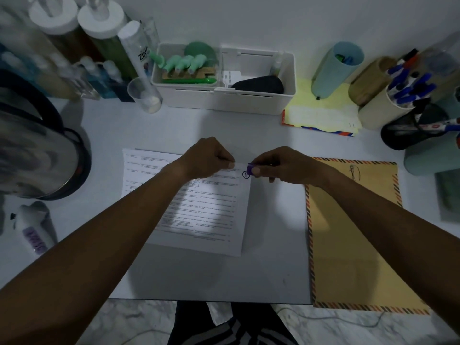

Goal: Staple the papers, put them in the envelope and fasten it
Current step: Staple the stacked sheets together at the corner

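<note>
My left hand (209, 158) pinches the top edge of the papers (211, 210); my right hand (281, 168), just beside it, pinches a small purple stapler (250, 168) at their corner. Stapling seems in hand. Next I need a firm squeeze, then the envelope (348, 257) lying under my right forearm.

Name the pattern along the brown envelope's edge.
Diagonal orange and dark stripes border the envelope; the head view shows it clearly.

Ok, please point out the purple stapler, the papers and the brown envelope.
purple stapler (250, 168): head view, its purple body.
papers (214, 210): head view, middle of the top sheet.
brown envelope (341, 275): head view, its bare lower half.
</note>
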`<state>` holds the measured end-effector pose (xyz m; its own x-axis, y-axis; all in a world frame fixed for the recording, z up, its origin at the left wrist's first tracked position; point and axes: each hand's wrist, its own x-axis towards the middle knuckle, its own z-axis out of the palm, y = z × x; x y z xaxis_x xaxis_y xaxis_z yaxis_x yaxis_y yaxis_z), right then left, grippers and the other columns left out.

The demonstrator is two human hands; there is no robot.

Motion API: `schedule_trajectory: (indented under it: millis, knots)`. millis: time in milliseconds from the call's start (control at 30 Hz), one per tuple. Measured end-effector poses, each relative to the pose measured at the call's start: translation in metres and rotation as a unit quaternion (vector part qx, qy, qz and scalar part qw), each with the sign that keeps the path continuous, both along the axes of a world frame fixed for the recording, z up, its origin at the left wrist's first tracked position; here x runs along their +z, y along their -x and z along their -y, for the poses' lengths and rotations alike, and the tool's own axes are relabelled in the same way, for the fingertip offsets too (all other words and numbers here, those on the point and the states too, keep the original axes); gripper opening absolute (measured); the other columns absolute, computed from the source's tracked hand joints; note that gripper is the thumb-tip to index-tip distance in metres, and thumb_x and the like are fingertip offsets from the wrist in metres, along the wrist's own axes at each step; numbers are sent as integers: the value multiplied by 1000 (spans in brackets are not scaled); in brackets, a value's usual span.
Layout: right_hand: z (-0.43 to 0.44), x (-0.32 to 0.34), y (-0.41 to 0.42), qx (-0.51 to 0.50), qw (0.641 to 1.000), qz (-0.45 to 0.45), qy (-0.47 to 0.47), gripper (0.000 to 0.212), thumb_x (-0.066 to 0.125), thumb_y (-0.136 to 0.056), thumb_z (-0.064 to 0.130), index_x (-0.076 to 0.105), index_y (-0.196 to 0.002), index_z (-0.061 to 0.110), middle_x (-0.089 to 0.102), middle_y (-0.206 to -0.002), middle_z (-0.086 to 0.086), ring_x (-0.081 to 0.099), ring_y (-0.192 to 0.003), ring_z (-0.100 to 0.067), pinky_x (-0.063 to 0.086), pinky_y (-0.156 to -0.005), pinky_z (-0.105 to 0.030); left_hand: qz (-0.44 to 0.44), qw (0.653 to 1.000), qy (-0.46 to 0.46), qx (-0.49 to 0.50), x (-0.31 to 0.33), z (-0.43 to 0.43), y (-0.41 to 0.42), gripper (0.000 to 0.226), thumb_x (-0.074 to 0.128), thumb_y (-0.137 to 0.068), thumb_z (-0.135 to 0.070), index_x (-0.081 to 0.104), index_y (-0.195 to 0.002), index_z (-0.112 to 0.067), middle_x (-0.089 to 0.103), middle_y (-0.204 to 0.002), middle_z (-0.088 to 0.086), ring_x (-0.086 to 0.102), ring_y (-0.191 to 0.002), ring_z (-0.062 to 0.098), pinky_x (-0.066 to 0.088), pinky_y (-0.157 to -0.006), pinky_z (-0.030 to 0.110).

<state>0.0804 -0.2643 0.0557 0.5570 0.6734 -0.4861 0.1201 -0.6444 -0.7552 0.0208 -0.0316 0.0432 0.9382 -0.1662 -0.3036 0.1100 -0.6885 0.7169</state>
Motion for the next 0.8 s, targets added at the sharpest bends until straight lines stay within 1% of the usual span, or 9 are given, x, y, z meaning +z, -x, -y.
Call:
schedule_trajectory:
  millis: [67,200,300,367,467,567,633,733,800]
  knots:
    - [-2,1,-1,20,1000,14,13,34,67,-93,35,71,-117,12,73,-99,-4,63,-76,-11,55,-70,-21,6,1000,-5,1,0,-2,0,17,72,-87,-19,79,-102,-13,77,-100,2,71,-89,11,56,-91,34]
    - [-4,-2,2,45,992,105,52,39,70,-88,44,70,-116,17,68,-98,7,59,-78,-2,41,-69,-13,27,1000,-2,1,0,-1,1,17,71,-89,-18,78,-102,-11,77,-102,4,71,-89,11,56,-90,31]
    - [-5,-6,2,36,993,106,48,40,69,-88,47,70,-117,19,67,-98,10,60,-78,3,40,-70,-12,31,999,8,8,2,-1,2,18,70,-89,-17,77,-104,-10,76,-105,6,71,-91,12,54,-90,27]
    - [-6,-4,2,34,993,107,37,35,68,-90,43,71,-115,19,67,-93,11,60,-73,10,40,-64,-5,35,999,12,8,3,-1,3,18,71,-89,-16,77,-104,-10,76,-105,5,71,-92,12,55,-91,28]
    - [-5,-3,0,30,994,103,24,31,67,-92,38,71,-113,17,64,-86,17,58,-68,16,41,-58,-2,39,999,13,7,3,0,3,17,71,-89,-17,78,-103,-10,76,-104,5,71,-92,11,55,-92,29]
    - [-4,-2,-2,32,994,100,24,29,67,-93,37,73,-112,16,64,-83,19,58,-67,13,42,-58,-6,42,999,14,6,2,-1,2,16,72,-88,-18,78,-102,-12,77,-102,2,71,-90,9,56,-91,29]
    - [-4,-2,-2,33,994,99,23,27,66,-94,37,73,-111,18,65,-82,16,59,-65,8,44,-62,-14,41,999,13,3,2,-1,1,16,71,-89,-19,78,-102,-12,77,-102,2,71,-89,9,56,-91,29]
    - [-3,-5,-3,27,996,84,18,23,63,-95,39,73,-108,22,70,-83,9,58,-60,-1,51,-62,-25,37,999,19,4,3,-1,1,18,71,-89,-18,77,-104,-11,76,-104,4,71,-91,10,55,-91,27]
    - [-2,-7,-2,18,995,93,11,22,63,-96,37,75,-106,21,73,-83,6,57,-57,-3,50,-58,-21,31,999,27,8,3,0,1,19,71,-89,-18,77,-105,-11,76,-106,3,71,-93,10,55,-92,27]
